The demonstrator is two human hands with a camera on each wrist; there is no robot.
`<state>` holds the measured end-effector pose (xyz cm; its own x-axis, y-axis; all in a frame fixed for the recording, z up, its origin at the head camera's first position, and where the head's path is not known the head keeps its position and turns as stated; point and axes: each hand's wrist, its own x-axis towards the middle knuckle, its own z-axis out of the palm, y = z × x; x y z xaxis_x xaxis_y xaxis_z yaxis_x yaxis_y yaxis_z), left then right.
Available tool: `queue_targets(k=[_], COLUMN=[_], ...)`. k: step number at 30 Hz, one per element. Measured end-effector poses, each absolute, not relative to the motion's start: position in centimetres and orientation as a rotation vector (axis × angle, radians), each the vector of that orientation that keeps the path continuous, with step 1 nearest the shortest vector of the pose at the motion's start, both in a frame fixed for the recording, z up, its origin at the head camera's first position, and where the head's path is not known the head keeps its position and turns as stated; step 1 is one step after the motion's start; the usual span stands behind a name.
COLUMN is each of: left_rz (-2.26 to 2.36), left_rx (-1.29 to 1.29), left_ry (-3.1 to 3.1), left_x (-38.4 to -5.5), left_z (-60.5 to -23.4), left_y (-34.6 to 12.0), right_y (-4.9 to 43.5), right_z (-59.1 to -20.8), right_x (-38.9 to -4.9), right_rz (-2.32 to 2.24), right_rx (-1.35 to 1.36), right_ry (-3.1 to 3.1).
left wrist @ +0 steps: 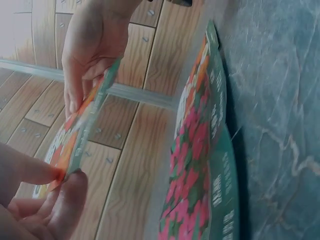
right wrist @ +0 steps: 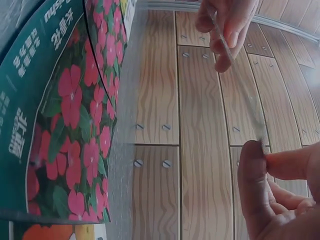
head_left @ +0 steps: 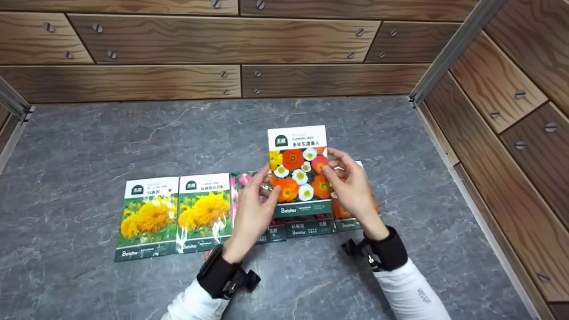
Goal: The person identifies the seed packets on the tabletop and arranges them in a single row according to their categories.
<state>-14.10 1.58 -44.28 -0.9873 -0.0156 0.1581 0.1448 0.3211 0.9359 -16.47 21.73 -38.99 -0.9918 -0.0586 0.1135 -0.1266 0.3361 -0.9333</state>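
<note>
A flower seed packet [head_left: 300, 171] with red, orange and white poppies is held up above a row of packets. My left hand [head_left: 254, 209] pinches its left edge between thumb and fingers, and my right hand [head_left: 353, 189] pinches the right edge. Seen edge-on, the packet [right wrist: 242, 90] looks thin and flat in the right wrist view. Beneath it on the grey surface lie packets with pink flowers [right wrist: 70, 145], partly covered in the head view by the raised packet and my left hand. Another orange-flowered packet [head_left: 348, 223] sits at the row's right end, mostly behind my right hand.
Two yellow-flower seed packets [head_left: 148, 218] lie side by side at the row's left end. The grey marbled surface [head_left: 133, 138] is bounded by a wood-patterned back wall [head_left: 222, 42] and a similar right wall [head_left: 502, 120].
</note>
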Motion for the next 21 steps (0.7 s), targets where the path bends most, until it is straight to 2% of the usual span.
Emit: queue_targets(k=[11, 21], left_rz=[-1.84, -1.888], left_rx=[-0.157, -0.25], left_ry=[-2.343, -2.421], left_x=[-13.4, -13.3], left_z=[-44.6, -44.9], left_y=[2.7, 7.5], right_y=[23.1, 28.0], right_z=[-38.2, -38.6], right_x=[-16.4, -15.9], right_rz=[1.61, 1.711], right_rx=[0.323, 0.215], right_ry=[-2.772, -2.7])
